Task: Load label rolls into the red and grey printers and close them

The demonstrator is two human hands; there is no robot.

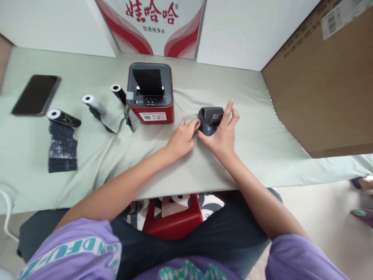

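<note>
The right hand (223, 132) pinched the paper strip at the small black printer (210, 119), near the table's (262, 155) front edge; the left hand (183, 138), fingers loosely extended, braced its side. Holding the body firmly should steady the paper.

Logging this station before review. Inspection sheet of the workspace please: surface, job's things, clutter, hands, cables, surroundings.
Surface: table under a wrinkled pale green cloth.
Job's things: small black printer, paper at its slot.
Clutter: red printer; three paper rolls, partly unrolled; phone face up.
Hands: left hand touches the small printer's left edge; right hand pinches the paper at its slot.
Cables: white cable at left table edge.
Surroundings: cardboard box right; red-and-white carton behind; red stool below.
</note>
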